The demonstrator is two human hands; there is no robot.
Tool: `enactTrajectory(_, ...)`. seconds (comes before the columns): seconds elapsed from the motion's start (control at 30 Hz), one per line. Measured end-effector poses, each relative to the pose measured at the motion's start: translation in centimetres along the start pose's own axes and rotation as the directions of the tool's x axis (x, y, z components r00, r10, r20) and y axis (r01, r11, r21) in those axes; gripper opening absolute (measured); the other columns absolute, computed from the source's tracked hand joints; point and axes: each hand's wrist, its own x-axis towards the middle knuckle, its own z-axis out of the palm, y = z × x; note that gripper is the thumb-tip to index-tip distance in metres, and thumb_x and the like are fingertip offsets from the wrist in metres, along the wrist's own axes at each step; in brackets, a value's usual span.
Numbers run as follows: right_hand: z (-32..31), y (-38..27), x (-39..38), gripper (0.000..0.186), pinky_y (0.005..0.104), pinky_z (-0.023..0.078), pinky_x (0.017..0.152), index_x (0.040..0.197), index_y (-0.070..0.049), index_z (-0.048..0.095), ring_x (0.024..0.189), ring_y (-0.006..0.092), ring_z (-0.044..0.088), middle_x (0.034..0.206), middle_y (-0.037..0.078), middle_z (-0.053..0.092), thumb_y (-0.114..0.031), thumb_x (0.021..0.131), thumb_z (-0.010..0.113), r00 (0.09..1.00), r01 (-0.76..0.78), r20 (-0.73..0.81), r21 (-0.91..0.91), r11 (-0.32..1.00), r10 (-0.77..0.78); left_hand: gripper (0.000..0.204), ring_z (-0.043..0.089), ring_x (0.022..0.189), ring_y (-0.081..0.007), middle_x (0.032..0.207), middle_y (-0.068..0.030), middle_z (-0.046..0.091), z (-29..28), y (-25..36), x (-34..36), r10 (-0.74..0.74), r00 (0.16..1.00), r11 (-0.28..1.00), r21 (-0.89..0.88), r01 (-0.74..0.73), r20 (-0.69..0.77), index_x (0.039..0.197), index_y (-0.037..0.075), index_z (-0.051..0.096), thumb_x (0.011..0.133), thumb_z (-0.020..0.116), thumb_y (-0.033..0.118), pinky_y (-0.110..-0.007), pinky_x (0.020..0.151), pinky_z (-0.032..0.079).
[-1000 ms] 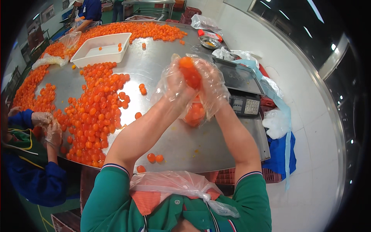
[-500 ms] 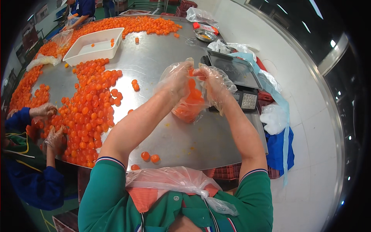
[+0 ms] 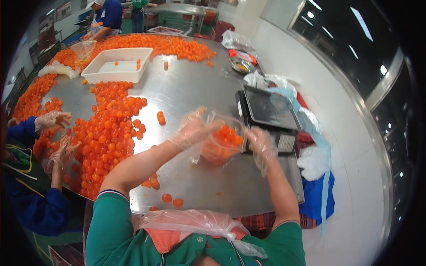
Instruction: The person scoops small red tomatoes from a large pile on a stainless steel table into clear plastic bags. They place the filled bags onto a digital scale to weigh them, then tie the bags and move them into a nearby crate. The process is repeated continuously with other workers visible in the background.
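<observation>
A clear plastic bag (image 3: 219,148) of orange ball-like pieces stands on the steel table (image 3: 248,177) between my gloved hands. My left hand (image 3: 193,128), blurred, is at the bag's upper left with fingers spread, one reaching over its opening. My right hand (image 3: 259,139), also gloved and blurred, grips the bag's right top edge. A black weighing scale (image 3: 270,111) with a keypad lies just beyond my right hand. A large pile of the orange pieces (image 3: 100,137) spreads left of my left forearm.
A white tray (image 3: 93,71) with a few pieces stands at back left, before more piles. A co-worker's gloved hands (image 3: 62,150) work at the left edge; another person (image 3: 106,20) stands at the far side. Plastic wraps and a steel bowl (image 3: 242,66) lie along the right edge.
My hands have lowered from raised around the pieces and moved apart; the left went leftward. The pieces now sit lower in the bag. The co-worker's hands at left have separated.
</observation>
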Motion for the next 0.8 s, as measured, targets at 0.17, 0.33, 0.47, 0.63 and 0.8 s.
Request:
enactTrajectory(0.17, 1.9, 1.0, -0.4, 0.032, 0.029, 0.043, 0.047, 0.073, -0.004, 0.065, 0.049, 0.0123, 0.052, 0.061, 0.004, 0.059, -0.031, 0.09, 0.066, 0.988, -0.075, 0.153, 0.449, 0.891, 0.007, 0.05, 0.062, 0.092, -0.0223, 0.101, -0.0153, 0.065, 0.0, -1.2, 1.9, -0.11, 0.977, 0.942, -0.294, 0.162, 0.184, 0.116, -0.003, 0.061, 0.085, 0.067, 0.035, -0.035, 0.081, 0.049)
enactTrajectory(0.33, -1.3, -4.7, 1.0, 0.026, 0.035, 0.041, 0.052, 0.069, -0.001, 0.063, 0.053, 0.0157, 0.052, 0.06, 0.004, 0.057, -0.02, 0.087, 0.062, 0.971, 0.215, -0.172, 0.3, 0.93, -0.169, 0.025, 0.057, 0.071, -0.014, 0.076, -0.0059, 0.06, -1.1, 0.4, 4.8, -0.108, 0.994, 0.809, -0.583, 0.074, -0.025, 0.086, -0.004, 0.068, 0.084, 0.069, 0.021, -0.031, 0.066, 0.049)
enactTrajectory(0.47, -3.1, -4.2, 2.0, 0.037, 0.0436, 0.045, 0.066, 0.077, 0.001, 0.064, 0.073, 0.0333, 0.062, 0.075, 0.017, 0.065, -0.033, 0.091, 0.058, 0.869, 0.444, -0.155, -0.171, 0.88, -0.469, 0.026, 0.05, 0.064, -0.0109, 0.08, -0.0014, 0.056, -0.2, -0.6, 5.8, -0.069, 0.991, 0.696, -0.707, 0.129, 0.114, 0.105, 0.005, 0.063, 0.085, 0.069, 0.02, -0.028, 0.059, 0.044)
enactTrajectory(0.63, -1.0, -7.7, -5.0, 0.016, 0.0416, 0.048, 0.077, 0.097, -0.005, 0.064, 0.089, 0.0334, 0.063, 0.094, 0.015, 0.065, -0.017, 0.087, 0.065, 0.696, 0.447, -0.53, -0.209, 0.87, -0.485, 0.042, 0.055, 0.075, -0.0119, 0.093, -0.0031, 0.058, -4.5, 0.6, -2.6, -0.14, 0.99, 0.579, -0.811, 0.083, 0.001, 0.122, 0.006, 0.055, 0.086, 0.07, 0.022, -0.027, 0.067, 0.048)
enactTrajectory(0.8, 4.9, -8.8, -12.0, 0.047, 0.0409, 0.046, 0.092, 0.119, -0.004, 0.059, 0.108, 0.0388, 0.059, 0.122, 0.022, 0.061, -0.028, 0.081, 0.073, 0.424, 0.906, 0.044, -0.021, 0.424, -0.905, 0.054, 0.057, 0.088, -0.0191, 0.113, -0.0123, 0.056, -10.9, -3.0, -13.2, -0.352, 0.935, 0.402, -0.908, 0.117, -0.035, 0.136, 0.004, 0.046, 0.09, 0.067, 0.024, -0.033, 0.076, 0.052)
